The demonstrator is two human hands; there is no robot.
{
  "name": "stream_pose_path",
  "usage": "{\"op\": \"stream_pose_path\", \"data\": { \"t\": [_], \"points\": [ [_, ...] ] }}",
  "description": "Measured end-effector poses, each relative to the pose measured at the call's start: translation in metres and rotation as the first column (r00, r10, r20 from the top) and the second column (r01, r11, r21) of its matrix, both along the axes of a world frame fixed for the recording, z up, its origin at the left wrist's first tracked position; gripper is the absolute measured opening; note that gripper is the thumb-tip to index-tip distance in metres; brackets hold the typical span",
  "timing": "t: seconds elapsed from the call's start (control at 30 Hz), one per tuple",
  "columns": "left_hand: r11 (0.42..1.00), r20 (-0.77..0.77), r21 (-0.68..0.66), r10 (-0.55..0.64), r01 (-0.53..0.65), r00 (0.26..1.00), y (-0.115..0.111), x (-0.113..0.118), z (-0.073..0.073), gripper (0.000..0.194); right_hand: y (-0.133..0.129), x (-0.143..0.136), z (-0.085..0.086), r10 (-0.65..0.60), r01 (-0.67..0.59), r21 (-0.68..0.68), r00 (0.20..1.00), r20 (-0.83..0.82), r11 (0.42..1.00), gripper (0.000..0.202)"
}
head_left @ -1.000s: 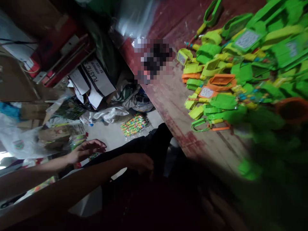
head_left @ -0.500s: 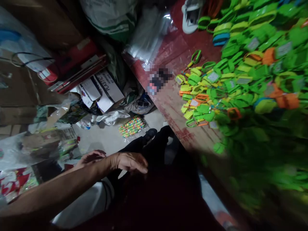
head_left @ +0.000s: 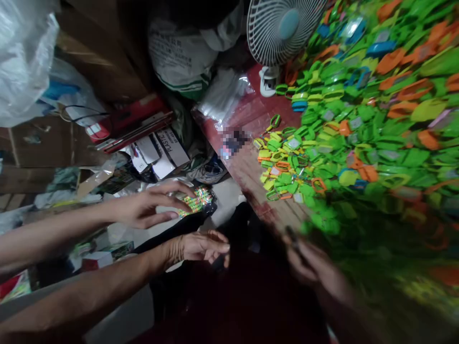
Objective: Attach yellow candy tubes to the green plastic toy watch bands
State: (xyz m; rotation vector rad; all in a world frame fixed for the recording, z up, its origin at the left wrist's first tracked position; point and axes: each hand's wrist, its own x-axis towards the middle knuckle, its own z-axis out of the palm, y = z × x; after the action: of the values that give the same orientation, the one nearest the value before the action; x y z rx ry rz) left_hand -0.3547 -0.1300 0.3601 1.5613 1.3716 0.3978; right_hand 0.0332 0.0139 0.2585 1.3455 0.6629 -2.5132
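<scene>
My left hand (head_left: 206, 247) is closed over my lap, thumb and fingers pinched together. A small dark piece (head_left: 218, 262) shows beneath its fingers, too dim to name. My right hand (head_left: 315, 263), smeared by motion, is by the table edge. Its fingers are closed around a dark, narrow object (head_left: 296, 244) whose kind I cannot make out. Another person's hand (head_left: 154, 206) reaches in from the left, above my left forearm, fingers spread and holding nothing visible. Close to my right hand lies a heap of green, yellow, orange and blue plastic bands (head_left: 366, 119), some with pale labels.
A white fan (head_left: 289, 26) stands at the table's back. Clear plastic bags (head_left: 222, 98) lie on the red table top (head_left: 251, 117). To the left are a white sack (head_left: 179, 57), boxes (head_left: 168, 153) and cartons (head_left: 46, 143). A bag of small colourful pieces (head_left: 201, 200) lies on the floor.
My right hand has come into view at the lower right with the dark object. The other person's hand has moved up and spread its fingers. The view has shifted, showing the fan.
</scene>
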Motion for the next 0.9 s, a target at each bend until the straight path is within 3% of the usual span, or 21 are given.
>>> {"op": "stream_pose_path", "data": {
  "t": [0.17, 0.27, 0.4, 0.53, 0.67, 0.8, 0.9],
  "points": [
    [0.982, 0.111, 0.033, -0.191, 0.188, 0.975, 0.033, 0.044, -0.019, 0.037, -0.006, -0.048, 0.014, 0.004, -0.007, -0.069, 0.999, -0.048, 0.998, 0.048],
    [0.971, 0.197, 0.087, -0.237, 0.224, 0.951, 0.035, 0.057, -0.029, 0.036, -0.008, -0.061, 0.014, 0.03, -0.035, -0.061, 0.996, -0.085, 0.997, 0.051],
    [0.95, 0.267, 0.102, -0.313, 0.296, 0.912, 0.03, 0.069, -0.035, 0.042, -0.012, -0.066, 0.004, 0.149, -0.165, -0.092, 0.976, -0.16, 0.982, 0.052],
    [0.908, 0.234, 0.02, -0.412, 0.419, 0.881, 0.017, 0.068, -0.033, 0.042, -0.013, -0.078, 0.006, 0.289, -0.3, -0.015, 0.931, -0.224, 0.954, 0.046],
    [0.903, 0.08, 0.041, -0.429, 0.427, 0.9, -0.002, 0.059, -0.034, 0.046, -0.015, -0.093, 0.022, 0.444, -0.43, 0.11, 0.872, -0.207, 0.896, 0.048],
    [0.887, -0.03, 0.144, -0.44, 0.44, 0.897, -0.017, 0.051, -0.039, 0.02, -0.026, -0.099, 0.027, 0.564, -0.54, 0.203, 0.821, -0.084, 0.817, 0.051],
    [0.861, -0.049, 0.119, -0.492, 0.494, 0.869, -0.022, 0.044, -0.031, 0.01, -0.033, -0.101, 0.025, 0.654, -0.619, 0.264, 0.753, -0.069, 0.74, 0.05]
  ]
}}
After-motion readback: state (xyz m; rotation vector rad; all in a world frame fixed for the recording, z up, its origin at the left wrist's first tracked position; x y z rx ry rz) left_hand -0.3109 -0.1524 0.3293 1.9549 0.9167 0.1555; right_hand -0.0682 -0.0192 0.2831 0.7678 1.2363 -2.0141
